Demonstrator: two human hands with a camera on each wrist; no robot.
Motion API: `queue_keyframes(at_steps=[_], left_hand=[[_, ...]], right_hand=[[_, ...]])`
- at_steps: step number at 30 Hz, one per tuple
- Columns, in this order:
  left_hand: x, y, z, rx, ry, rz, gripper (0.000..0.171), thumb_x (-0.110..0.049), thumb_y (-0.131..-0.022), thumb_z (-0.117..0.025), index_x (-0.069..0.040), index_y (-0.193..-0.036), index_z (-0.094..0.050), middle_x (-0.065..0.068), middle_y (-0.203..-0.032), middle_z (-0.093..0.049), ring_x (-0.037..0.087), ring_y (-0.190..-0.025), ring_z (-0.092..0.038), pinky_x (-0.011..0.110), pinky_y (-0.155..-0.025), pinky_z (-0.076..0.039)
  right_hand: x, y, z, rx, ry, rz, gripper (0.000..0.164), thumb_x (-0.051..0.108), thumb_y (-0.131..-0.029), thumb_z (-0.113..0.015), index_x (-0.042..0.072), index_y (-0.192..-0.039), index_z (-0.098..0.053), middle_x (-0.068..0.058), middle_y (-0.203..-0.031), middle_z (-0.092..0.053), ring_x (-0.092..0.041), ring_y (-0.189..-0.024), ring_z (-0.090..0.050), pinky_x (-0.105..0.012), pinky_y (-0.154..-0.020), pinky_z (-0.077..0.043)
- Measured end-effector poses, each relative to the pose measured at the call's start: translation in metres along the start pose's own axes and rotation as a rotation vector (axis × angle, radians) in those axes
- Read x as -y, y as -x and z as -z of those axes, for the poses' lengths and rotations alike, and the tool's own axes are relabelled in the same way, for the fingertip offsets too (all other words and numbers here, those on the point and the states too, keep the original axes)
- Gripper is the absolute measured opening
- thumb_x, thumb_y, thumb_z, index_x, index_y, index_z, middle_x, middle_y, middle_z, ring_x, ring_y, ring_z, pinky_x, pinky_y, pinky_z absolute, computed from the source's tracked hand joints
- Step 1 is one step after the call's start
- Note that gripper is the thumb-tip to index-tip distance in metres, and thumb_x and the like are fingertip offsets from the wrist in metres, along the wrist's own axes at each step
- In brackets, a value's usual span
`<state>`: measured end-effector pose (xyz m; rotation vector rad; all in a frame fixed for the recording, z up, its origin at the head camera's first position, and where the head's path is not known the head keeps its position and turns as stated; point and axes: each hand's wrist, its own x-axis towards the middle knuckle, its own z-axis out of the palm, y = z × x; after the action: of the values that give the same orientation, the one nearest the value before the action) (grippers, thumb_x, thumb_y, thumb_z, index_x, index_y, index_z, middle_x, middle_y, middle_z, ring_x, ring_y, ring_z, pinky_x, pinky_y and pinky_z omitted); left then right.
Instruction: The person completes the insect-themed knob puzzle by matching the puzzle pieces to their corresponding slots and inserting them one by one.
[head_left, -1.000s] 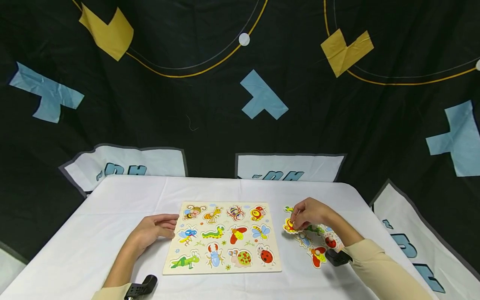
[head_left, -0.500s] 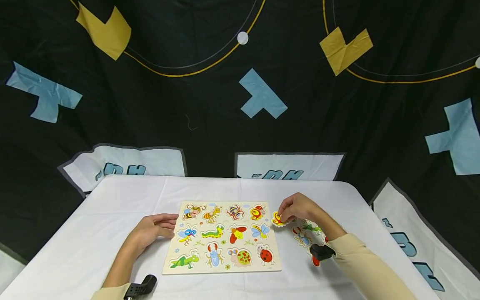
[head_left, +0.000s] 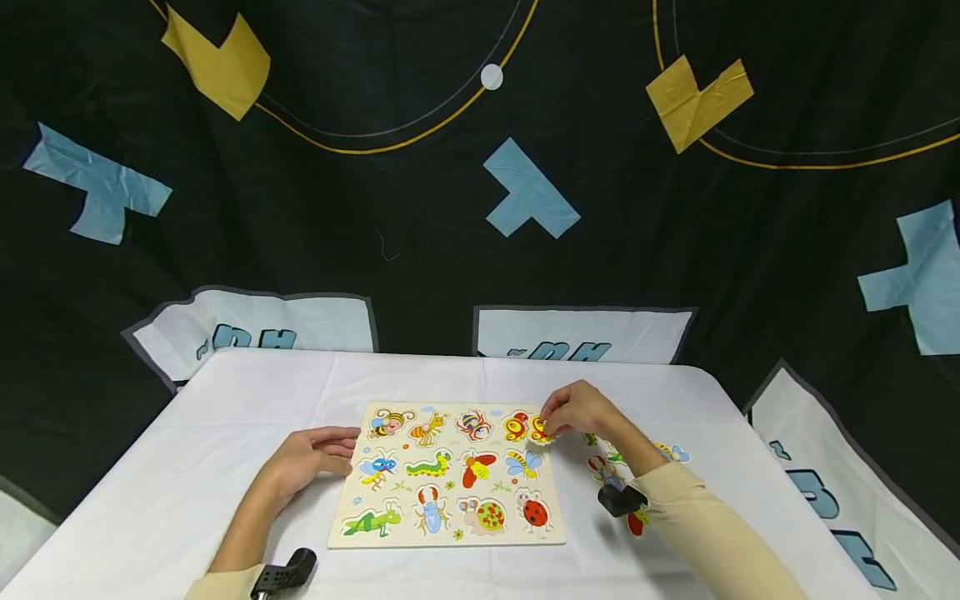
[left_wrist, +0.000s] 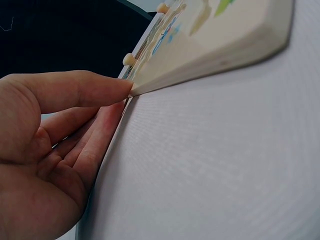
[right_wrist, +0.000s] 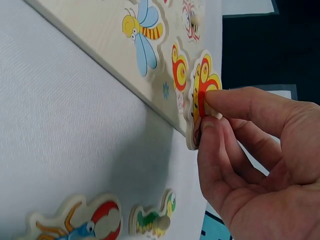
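A flat wooden puzzle board [head_left: 405, 537] with printed insects lies on the white table. My right hand [head_left: 581, 410] pinches a red and yellow butterfly puzzle piece [right_wrist: 201, 92] between thumb and fingers. In the right wrist view that piece stands tilted above the board's edge, beside the printed butterfly spot [right_wrist: 179, 72]. My left hand [head_left: 306, 462] rests at the board's left side. In the left wrist view a fingertip [left_wrist: 127, 89] touches the board's edge, fingers fairly straight. Small knobs [left_wrist: 128, 59] rise from the board there.
Loose puzzle pieces lie right of the board, partly hidden by my right arm: a stag beetle piece [right_wrist: 85, 227], a caterpillar piece [right_wrist: 155, 220], a blue-winged insect piece [head_left: 671, 451] and a red-winged one [head_left: 636, 523]. A black curtain [head_left: 420, 208] hangs behind the table.
My right hand has carried the butterfly piece left, from the loose pieces to over the board's upper right corner. The left hand stays at the board's edge.
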<state>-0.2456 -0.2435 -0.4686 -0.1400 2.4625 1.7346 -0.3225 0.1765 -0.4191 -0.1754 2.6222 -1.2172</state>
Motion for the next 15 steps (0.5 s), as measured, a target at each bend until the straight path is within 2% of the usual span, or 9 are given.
queue_keyframes(at_steps=[6,15], left_hand=[[0.000,0.000,0.000,-0.001,0.005,0.003,0.064,0.000,-0.066,-0.077,-0.001,-0.127,-0.059,0.010,-0.106,-0.069,0.019,-0.094,-0.065,0.022,-0.076,-0.047],[-0.002,0.000,-0.001,-0.006,-0.003,0.016,0.064,-0.001,-0.066,-0.078,-0.003,-0.127,-0.059,0.009,-0.106,-0.069,0.018,-0.094,-0.065,0.024,-0.078,-0.047]], right_hand=[[0.004,-0.006,-0.008,-0.026,-0.002,-0.012,0.011,0.007,-0.070,-0.079,0.006,-0.079,-0.073,-0.002,-0.076,-0.069,-0.017,-0.069,-0.059,-0.037,-0.069,-0.053],[0.008,-0.013,-0.017,-0.005,-0.008,0.015,0.009,0.006,-0.069,-0.078,0.006,-0.078,-0.073,0.000,-0.072,-0.069,-0.013,-0.065,-0.058,-0.036,-0.068,-0.052]])
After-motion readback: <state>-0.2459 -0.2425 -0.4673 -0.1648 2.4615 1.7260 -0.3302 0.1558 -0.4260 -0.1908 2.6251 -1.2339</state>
